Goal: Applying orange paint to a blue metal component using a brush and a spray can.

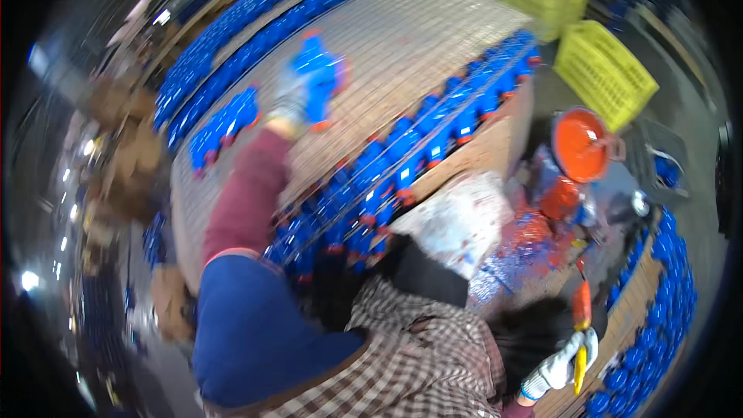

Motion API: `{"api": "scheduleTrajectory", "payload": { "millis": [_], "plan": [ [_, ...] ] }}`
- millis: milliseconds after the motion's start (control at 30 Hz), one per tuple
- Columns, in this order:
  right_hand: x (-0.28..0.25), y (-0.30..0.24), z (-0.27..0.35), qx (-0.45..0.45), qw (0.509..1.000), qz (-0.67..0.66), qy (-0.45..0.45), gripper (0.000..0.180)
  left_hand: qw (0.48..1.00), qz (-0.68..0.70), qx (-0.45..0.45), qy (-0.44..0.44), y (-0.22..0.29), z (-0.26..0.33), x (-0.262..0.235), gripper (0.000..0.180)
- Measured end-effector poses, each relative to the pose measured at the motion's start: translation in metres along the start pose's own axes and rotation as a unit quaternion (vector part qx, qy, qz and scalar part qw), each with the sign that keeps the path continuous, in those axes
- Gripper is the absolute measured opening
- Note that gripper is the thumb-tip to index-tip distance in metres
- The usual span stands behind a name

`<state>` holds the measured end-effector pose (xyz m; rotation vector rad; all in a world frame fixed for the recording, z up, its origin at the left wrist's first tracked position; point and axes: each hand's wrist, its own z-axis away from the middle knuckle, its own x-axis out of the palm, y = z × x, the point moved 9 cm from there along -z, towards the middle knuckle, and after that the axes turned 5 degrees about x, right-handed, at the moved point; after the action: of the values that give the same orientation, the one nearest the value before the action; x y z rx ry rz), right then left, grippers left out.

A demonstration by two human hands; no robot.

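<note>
My left hand (289, 101), in a pale glove, reaches forward over the wooden table and is blurred by motion. Its fingers close round a blue metal piece (316, 85) with red ends, which looks like a pipe fitting. Low at the right, my gloved right hand (563, 362) grips a paintbrush (581, 306) by its yellow handle. The brush points upward, its upper part coated in red; its tip is too small to make out. Along the table's near edge stand many similar blue fittings (402, 153) with red ends. A smaller group of blue fittings (226, 128) sits left of my left arm.
On the right, a red paint bucket (569, 156) stands by a floor patch (526, 244) spattered red and blue. Behind it are a tilted yellow crate (605, 71) and a grey crate (646, 143). Blue pieces (658, 310) crowd a board at far right. Thin wires cross above the table (433, 27).
</note>
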<state>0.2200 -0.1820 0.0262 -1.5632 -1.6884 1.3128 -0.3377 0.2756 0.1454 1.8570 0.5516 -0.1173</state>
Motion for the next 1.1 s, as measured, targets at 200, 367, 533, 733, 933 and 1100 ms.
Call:
{"api": "scheduleTrajectory", "payload": {
  "millis": [200,367,533,733,933,1100],
  "plan": [
    [0.025,-0.03,0.005,0.118,0.983,-0.133,-0.053,0.015,0.981,-0.189,-0.03,0.012,-0.056,-0.063,-0.061,0.04],
    [0.018,-0.037,0.005,0.204,0.953,-0.214,-0.072,0.029,0.98,-0.097,-0.166,-0.049,-0.123,-0.071,-0.09,0.034],
    [-0.039,-0.009,0.017,0.153,0.948,-0.279,-0.026,0.046,0.972,-0.188,-0.093,-0.105,-0.139,-0.127,-0.018,0.043],
    [-0.208,0.046,0.069,0.112,0.946,0.203,0.228,0.024,0.968,-0.192,0.02,-0.163,-0.086,-0.173,0.097,0.052],
    [-0.354,0.06,0.196,0.21,0.676,0.607,0.361,0.03,0.971,-0.083,0.133,-0.179,-0.063,-0.173,0.069,0.063],
    [-0.413,0.087,0.304,0.17,0.575,0.718,0.354,0.042,0.956,0.073,0.229,-0.17,0.023,-0.102,0.135,0.061]
  ]
}}
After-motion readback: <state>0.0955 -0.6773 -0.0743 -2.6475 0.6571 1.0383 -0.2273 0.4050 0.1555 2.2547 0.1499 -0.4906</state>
